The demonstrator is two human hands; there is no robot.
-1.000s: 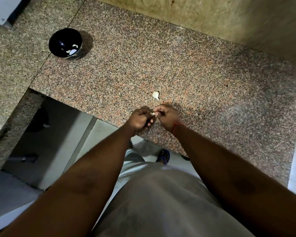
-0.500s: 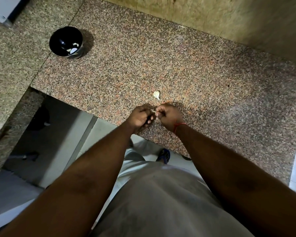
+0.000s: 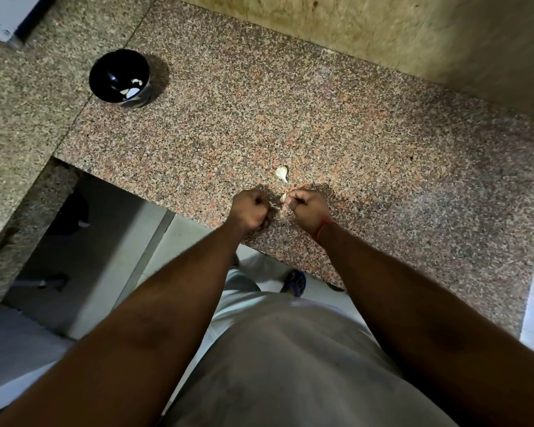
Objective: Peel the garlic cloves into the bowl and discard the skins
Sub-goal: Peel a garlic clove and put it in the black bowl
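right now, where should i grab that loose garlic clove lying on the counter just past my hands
Pinch the garlic clove across its plump rounded body, not the thin pointed tail that faces you. Come straight down from above: it lies flat on the granite counter with nothing beside it. The left hand looks the freer one, since the right hand pinches another clove.

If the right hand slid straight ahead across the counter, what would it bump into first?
Probably the loose garlic clove lying just beyond the right hand, which pinches another clove; depth is hard to judge.
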